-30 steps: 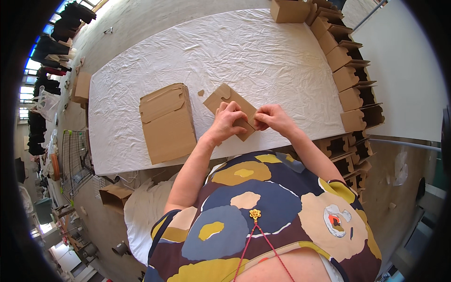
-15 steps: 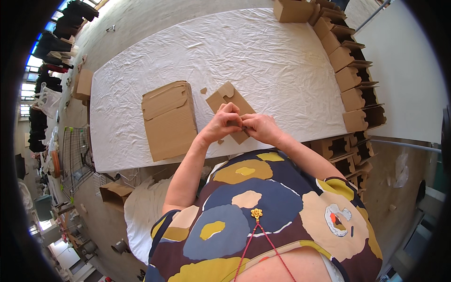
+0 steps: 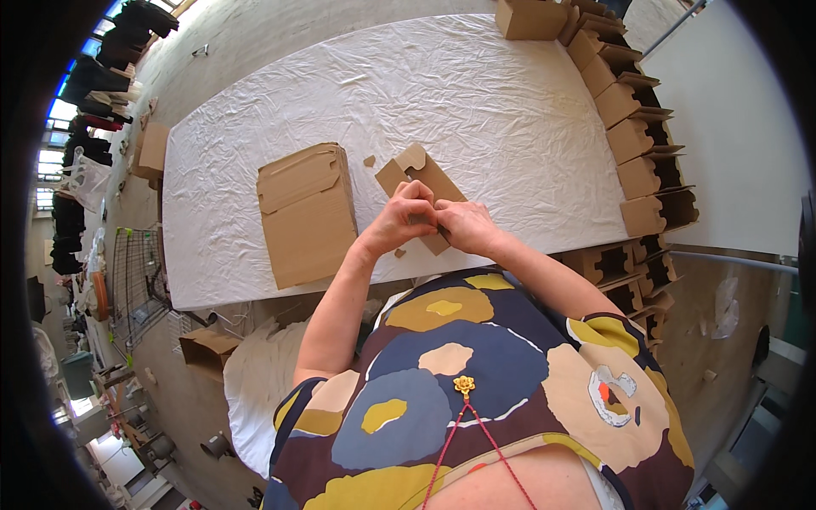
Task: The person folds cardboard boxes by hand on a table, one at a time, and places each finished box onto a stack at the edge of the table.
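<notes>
A small folded cardboard box (image 3: 431, 173) lies slanted on the white-covered table in front of me, one rounded flap lifted at its far end. My left hand (image 3: 406, 214) is closed in a pinch over its near part. Right beside it, almost touching, my right hand (image 3: 464, 226) bends its fingers onto the same box. Their fingertips hide the part of the cardboard between them. To the left lies a stack of flat cardboard box blanks (image 3: 306, 223). Small cardboard scraps, one beyond the box (image 3: 369, 161) and one near my left wrist (image 3: 399, 253), rest on the cloth.
Folded open cardboard boxes (image 3: 631, 143) line the table's right edge, with more stacked below it. Another carton (image 3: 532, 19) stands at the far right corner. A wire rack (image 3: 136, 276) stands on the floor at left, near an open carton (image 3: 206, 352).
The box's far end has shifted slightly, and its flap stands a little more raised. Both hands stay on the box, the right one's fingers turned slightly.
</notes>
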`<state>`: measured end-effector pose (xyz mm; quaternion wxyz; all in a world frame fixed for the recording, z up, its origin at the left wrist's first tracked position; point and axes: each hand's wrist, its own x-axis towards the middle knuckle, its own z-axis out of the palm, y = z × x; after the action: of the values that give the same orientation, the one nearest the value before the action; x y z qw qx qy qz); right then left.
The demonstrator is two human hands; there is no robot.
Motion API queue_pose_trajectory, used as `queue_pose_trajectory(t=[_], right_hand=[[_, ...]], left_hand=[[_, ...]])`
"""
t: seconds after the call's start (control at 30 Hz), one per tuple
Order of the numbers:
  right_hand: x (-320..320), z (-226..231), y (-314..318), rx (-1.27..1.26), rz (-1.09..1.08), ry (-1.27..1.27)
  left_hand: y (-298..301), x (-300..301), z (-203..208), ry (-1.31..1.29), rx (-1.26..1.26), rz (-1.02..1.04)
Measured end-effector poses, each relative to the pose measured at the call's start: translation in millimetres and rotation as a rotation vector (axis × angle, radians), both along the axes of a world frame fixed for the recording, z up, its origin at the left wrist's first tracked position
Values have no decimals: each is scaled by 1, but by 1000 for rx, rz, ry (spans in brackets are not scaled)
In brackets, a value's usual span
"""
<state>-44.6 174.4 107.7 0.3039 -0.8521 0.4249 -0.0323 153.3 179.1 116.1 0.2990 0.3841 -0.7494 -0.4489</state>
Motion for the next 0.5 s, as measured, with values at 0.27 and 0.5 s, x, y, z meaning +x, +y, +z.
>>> queue_pose_trajectory(t=[0.27, 0.5], right_hand=[[-3, 2, -1, 111, -59, -22], [-19, -4, -6, 234, -49, -185]], left_hand=[[0, 1, 10, -26, -52, -34], [-3, 1, -4, -24, -9, 3]])
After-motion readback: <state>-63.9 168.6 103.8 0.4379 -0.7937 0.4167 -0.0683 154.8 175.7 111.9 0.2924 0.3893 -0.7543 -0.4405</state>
